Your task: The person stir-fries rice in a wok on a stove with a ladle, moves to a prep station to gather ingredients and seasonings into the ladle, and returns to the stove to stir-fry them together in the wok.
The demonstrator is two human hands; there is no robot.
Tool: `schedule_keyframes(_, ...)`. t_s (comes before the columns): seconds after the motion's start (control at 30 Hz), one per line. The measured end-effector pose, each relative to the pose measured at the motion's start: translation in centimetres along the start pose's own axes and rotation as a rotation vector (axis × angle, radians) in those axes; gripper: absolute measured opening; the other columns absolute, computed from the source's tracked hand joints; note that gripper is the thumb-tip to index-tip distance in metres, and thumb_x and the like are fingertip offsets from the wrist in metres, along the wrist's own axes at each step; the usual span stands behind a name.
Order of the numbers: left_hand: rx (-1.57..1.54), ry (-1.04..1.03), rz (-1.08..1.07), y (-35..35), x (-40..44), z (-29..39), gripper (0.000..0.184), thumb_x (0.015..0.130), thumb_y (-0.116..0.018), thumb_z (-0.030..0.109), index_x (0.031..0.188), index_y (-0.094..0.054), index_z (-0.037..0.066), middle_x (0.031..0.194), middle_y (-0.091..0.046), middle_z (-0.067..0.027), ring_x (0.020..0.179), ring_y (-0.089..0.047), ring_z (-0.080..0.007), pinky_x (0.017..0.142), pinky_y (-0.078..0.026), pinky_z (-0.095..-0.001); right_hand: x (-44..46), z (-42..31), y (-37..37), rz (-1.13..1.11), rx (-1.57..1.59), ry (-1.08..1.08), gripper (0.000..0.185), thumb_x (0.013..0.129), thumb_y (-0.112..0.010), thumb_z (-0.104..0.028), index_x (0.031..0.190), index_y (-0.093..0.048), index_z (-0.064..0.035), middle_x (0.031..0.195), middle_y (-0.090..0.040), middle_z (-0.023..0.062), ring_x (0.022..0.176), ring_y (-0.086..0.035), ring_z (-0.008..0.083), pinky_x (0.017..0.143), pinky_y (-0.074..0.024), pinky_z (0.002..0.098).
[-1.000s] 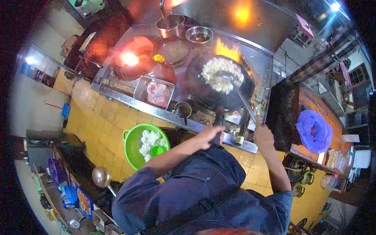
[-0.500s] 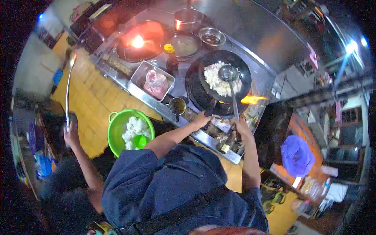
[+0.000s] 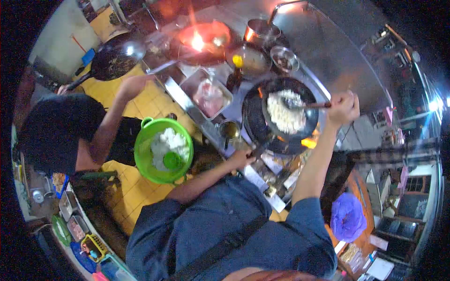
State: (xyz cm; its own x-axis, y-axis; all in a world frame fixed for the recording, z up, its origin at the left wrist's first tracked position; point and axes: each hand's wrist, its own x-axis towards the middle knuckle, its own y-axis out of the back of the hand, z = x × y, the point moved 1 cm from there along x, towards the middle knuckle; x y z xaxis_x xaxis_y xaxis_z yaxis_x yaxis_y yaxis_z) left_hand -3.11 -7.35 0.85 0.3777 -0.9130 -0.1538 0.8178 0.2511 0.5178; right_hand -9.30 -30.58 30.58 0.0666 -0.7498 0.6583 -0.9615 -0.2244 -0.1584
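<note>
My left hand (image 3: 243,159) is wrapped round the handle of a black wok (image 3: 310,122) on the stove. White rice (image 3: 287,118) lies in a heap in the wok. Gripped in my right hand (image 3: 343,108) is a ladle (image 3: 319,105), its shaft nearly level. The ladle's bowl rests in the upper part of the rice, partly hidden by it. Orange flame (image 3: 309,142) shows under the wok's right edge.
A green basket (image 3: 138,161) of white rice stands left of me. Metal trays of raw meat (image 3: 207,96), a small pot (image 3: 229,129) and a steel bowl (image 3: 284,59) sit on the stove. At left, a co-worker (image 3: 61,126) holds another wok (image 3: 117,56); a fire (image 3: 198,43) burns behind.
My right hand has risen to the right, swinging the ladle from steep to nearly level. My left hand stays on the handle. The co-worker now holds a wok; the view has shifted.
</note>
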Motion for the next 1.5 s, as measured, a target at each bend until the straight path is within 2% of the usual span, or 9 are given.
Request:
schedule_keyframes(0.07, -0.039, -0.210, 0.132, -0.7, -0.3, -1.9, 0.037, 0.075, -0.061, 0.038, 0.084, -0.058, 0.001, 0.074, -0.059, -0.0172, 0.068, -0.058, -0.0307, 0.060, -0.044, -0.0406, 1.7, 1.4, -1.3, 0.073, 0.195, -0.122, 0.025, 0.080, -0.045, -0.011, 0.057, -0.045, -0.0026, 0.045, -0.042, 0.0042, 0.037, -0.039, 0.0110, 0.035, -0.0309, 0.0241)
schedule_keyframes(0.1, -0.035, 0.027, -0.129, 1.4, -0.6, 0.0, 0.036, 0.076, -0.060, 0.038, 0.087, -0.060, 0.004, 0.076, -0.061, -0.0139, 0.068, -0.059, -0.0300, 0.062, -0.045, -0.0383, 1.6, 3.4, -1.7, 0.070, 0.119, -0.087, 0.025, 0.080, -0.046, -0.012, 0.056, -0.044, -0.0030, 0.043, -0.040, 0.0035, 0.036, -0.038, 0.0108, 0.034, -0.0301, 0.0241)
schedule_keyframes(0.43, -0.530, 0.260, -0.203, -0.3, -2.8, -2.5, 0.047, 0.079, -0.064, 0.027, 0.112, -0.049, -0.002, 0.090, -0.062, -0.0129, 0.078, -0.059, -0.0186, 0.070, -0.047, -0.0291, 3.5, 5.1, -2.2, -0.090, -0.049, -0.106, 0.026, 0.080, -0.050, -0.016, 0.057, -0.047, -0.0051, 0.049, -0.045, 0.0022, 0.040, -0.038, 0.0084, 0.036, -0.0280, 0.0230)
schedule_keyframes(0.53, -0.351, 0.005, -0.137, -0.4, -2.9, -3.5, 0.041, 0.080, -0.061, 0.027, 0.107, -0.052, -0.001, 0.090, -0.063, -0.0136, 0.080, -0.060, -0.0195, 0.071, -0.047, -0.0306, 4.5, 2.5, -1.1, -0.067, -0.273, 0.174, 0.027, 0.081, -0.051, -0.017, 0.057, -0.048, -0.0051, 0.049, -0.044, 0.0019, 0.040, -0.039, 0.0082, 0.035, -0.0279, 0.0230)
schedule_keyframes(0.57, -0.179, 0.079, -0.174, 1.9, -3.2, -0.9, 0.034, 0.080, -0.060, 0.026, 0.102, -0.055, 0.001, 0.084, -0.064, -0.0111, 0.078, -0.061, -0.0170, 0.069, -0.047, -0.0305, 1.9, -0.3, -2.0, -0.005, -0.036, -0.159, 0.027, 0.082, -0.052, -0.017, 0.058, -0.049, -0.0050, 0.048, -0.044, 0.0022, 0.039, -0.040, 0.0089, 0.036, -0.0289, 0.0230)
schedule_keyframes(0.93, -0.446, 0.232, -0.231, 0.4, -3.5, -2.6, 0.030, 0.079, -0.063, 0.027, 0.096, -0.056, 0.004, 0.076, -0.063, -0.0063, 0.068, -0.058, -0.0120, 0.062, -0.045, -0.0284, -0.6, 2.4, -1.6, -0.201, -0.001, -0.112, 0.028, 0.086, -0.043, -0.019, 0.062, -0.045, -0.0045, 0.048, -0.041, 0.0019, 0.038, -0.037, 0.0081, 0.036, -0.0292, 0.0215)
schedule_keyframes(1.07, -0.123, -0.085, -0.095, -2.4, -2.4, -7.0, 0.034, 0.075, -0.063, 0.033, 0.096, -0.059, 0.006, 0.080, -0.064, -0.0113, 0.070, -0.062, -0.0209, 0.061, -0.048, -0.0329, 0.3, 1.1, 1.2, -0.132, -0.054, -0.037, 0.031, 0.087, -0.040, -0.018, 0.058, -0.039, -0.0048, 0.045, -0.035, 0.0020, 0.036, -0.033, 0.0089, 0.035, -0.0286, 0.0228)
schedule_keyframes(1.1, -0.305, 0.196, -0.165, -0.3, -3.5, -4.2, 0.038, 0.075, -0.062, 0.037, 0.095, -0.059, 0.005, 0.082, -0.064, -0.0125, 0.072, -0.062, -0.0227, 0.064, -0.048, -0.0342, -0.3, 0.9, 1.2, -0.113, -0.048, -0.046, 0.031, 0.087, -0.039, -0.017, 0.058, -0.037, -0.0050, 0.046, -0.035, 0.0024, 0.036, -0.031, 0.0090, 0.036, -0.0281, 0.0229)
schedule_keyframes(1.5, -0.316, 0.196, -0.077, 1.7, -4.6, -2.5, 0.036, 0.075, -0.062, 0.035, 0.090, -0.059, 0.003, 0.083, -0.064, -0.0108, 0.074, -0.062, -0.0212, 0.066, -0.047, -0.0322, 1.0, 2.7, 1.0, -0.204, 0.024, 0.020, 0.030, 0.084, -0.043, -0.018, 0.058, -0.040, -0.0033, 0.046, -0.041, 0.0032, 0.037, -0.036, 0.0091, 0.035, -0.0275, 0.0225)
